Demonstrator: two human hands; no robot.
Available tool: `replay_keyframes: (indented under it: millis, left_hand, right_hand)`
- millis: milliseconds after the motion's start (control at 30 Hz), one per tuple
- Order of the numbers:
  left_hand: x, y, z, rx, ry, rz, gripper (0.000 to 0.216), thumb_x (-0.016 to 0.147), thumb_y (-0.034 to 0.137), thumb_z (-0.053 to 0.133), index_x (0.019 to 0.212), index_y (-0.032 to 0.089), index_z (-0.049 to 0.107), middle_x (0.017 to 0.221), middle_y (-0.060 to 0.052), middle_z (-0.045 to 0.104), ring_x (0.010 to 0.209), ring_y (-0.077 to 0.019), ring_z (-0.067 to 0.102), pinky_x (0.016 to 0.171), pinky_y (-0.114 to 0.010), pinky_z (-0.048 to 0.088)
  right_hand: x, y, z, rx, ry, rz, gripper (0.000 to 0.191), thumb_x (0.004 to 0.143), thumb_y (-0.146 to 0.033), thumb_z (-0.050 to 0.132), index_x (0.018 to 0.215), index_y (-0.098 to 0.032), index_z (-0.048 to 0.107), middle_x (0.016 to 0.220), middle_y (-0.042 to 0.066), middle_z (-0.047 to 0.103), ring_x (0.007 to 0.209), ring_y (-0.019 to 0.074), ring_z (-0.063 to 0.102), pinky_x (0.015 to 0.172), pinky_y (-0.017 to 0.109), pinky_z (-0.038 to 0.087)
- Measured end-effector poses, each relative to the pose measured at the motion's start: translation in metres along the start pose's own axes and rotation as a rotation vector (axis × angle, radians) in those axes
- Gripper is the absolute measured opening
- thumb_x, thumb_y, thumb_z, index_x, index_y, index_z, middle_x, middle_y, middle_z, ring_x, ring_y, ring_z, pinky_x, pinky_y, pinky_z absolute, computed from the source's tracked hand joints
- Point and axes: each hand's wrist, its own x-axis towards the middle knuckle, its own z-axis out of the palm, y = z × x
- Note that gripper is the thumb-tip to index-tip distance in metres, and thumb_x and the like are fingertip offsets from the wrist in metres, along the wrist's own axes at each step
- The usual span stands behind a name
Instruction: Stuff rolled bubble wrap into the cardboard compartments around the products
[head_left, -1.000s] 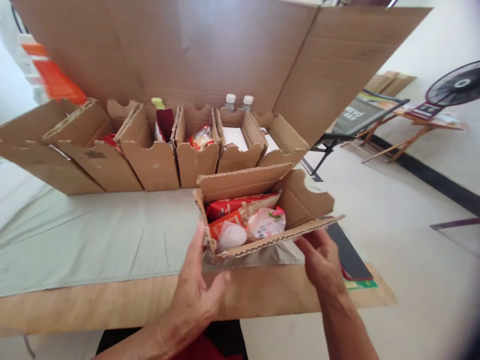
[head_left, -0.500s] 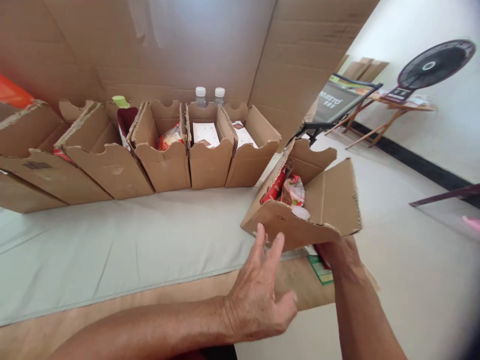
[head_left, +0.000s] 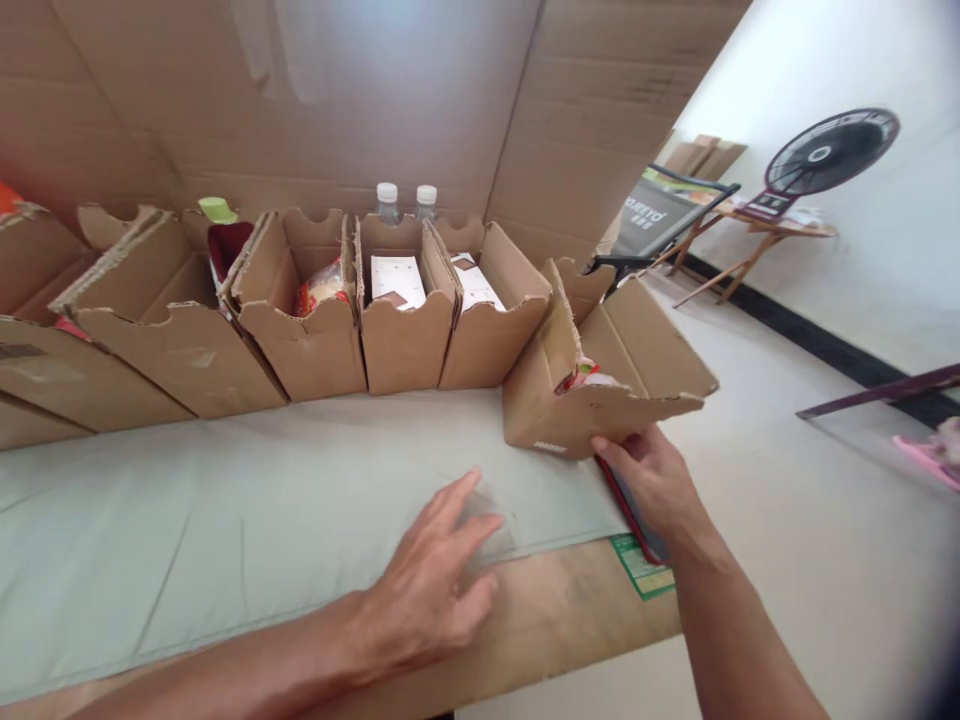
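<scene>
At the right end of the row, a cardboard box (head_left: 559, 410) stands slightly tilted, with a red-and-white wrapped package (head_left: 587, 374) partly showing inside. My right hand (head_left: 651, 475) grips its lower right corner, thumb on the front wall and the other fingers hidden beneath or behind. Just below that hand lies a dark flat item with a red edge (head_left: 631, 515). My left hand (head_left: 435, 570) hovers over the pale cloth (head_left: 315, 480), fingers spread and holding nothing.
Several open cardboard boxes (head_left: 176, 365) line the table, holding white cartons (head_left: 397, 280) and packets. Two white-capped bottles (head_left: 387, 200) stand behind them, before a tall cardboard panel (head_left: 360, 90). A folding chair (head_left: 652, 215) and a fan (head_left: 821, 155) are beyond, at right.
The box in my right hand has come down and left, close against the row. My left hand has drawn away from its front toward the lower left.
</scene>
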Motion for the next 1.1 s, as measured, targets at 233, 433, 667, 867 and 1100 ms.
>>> replay_keyframes:
  millis: [233, 433, 667, 867, 1100]
  left_hand:
    - [-0.045, -0.03, -0.017, 0.149, 0.227, 0.06, 0.048, 0.084, 0.004, 0.055, 0.126, 0.025, 0.064, 0.156, -0.015, 0.052, 0.147, -0.0338, 0.047, 0.111, -0.057, 0.052]
    - [-0.042, -0.039, -0.017, 0.158, 0.246, 0.027, 0.043, 0.085, 0.005, 0.055, 0.122, 0.024, 0.066, 0.15, -0.015, 0.058, 0.142, -0.0335, 0.052, 0.107, -0.055, 0.055]
    - [-0.042, -0.043, -0.017, 0.17, 0.164, -0.019, 0.044, 0.084, 0.007, 0.053, 0.123, 0.023, 0.066, 0.154, -0.015, 0.053, 0.143, -0.0362, 0.05, 0.108, -0.063, 0.052]
    - [-0.04, -0.039, -0.02, 0.164, 0.11, -0.051, 0.043, 0.081, 0.007, 0.055, 0.118, 0.021, 0.069, 0.154, -0.016, 0.054, 0.143, -0.0369, 0.05, 0.11, -0.063, 0.05]
    - [-0.039, -0.038, -0.02, 0.177, 0.126, -0.04, 0.039, 0.08, 0.007, 0.057, 0.114, 0.018, 0.071, 0.149, -0.019, 0.057, 0.139, -0.0383, 0.052, 0.11, -0.064, 0.049]
  right_hand:
    - [0.098, 0.008, 0.007, -0.012, -0.013, -0.039, 0.042, 0.061, -0.035, 0.078, 0.099, -0.023, 0.066, 0.104, 0.004, 0.073, 0.097, 0.0242, 0.066, 0.1, 0.047, 0.051]
    - [0.132, 0.012, 0.027, -0.014, -0.007, -0.051, 0.04, 0.06, -0.03, 0.073, 0.098, -0.024, 0.066, 0.099, 0.002, 0.072, 0.088, 0.0203, 0.064, 0.089, 0.041, 0.055]
    - [0.127, 0.005, 0.032, -0.081, 0.182, -0.107, 0.031, 0.061, -0.027, 0.07, 0.091, -0.022, 0.068, 0.092, 0.004, 0.073, 0.086, 0.0237, 0.068, 0.088, 0.048, 0.058]
    - [0.071, -0.072, 0.052, -0.177, 0.403, -0.375, 0.025, 0.085, -0.034, 0.064, 0.106, -0.021, 0.07, 0.091, 0.006, 0.073, 0.076, 0.0205, 0.068, 0.081, 0.041, 0.057]
    - [0.083, -0.141, 0.105, -0.75, -0.214, -0.4, 0.031, 0.083, -0.021, 0.06, 0.11, -0.024, 0.075, 0.069, 0.0, 0.071, 0.063, 0.0191, 0.064, 0.067, 0.031, 0.048]
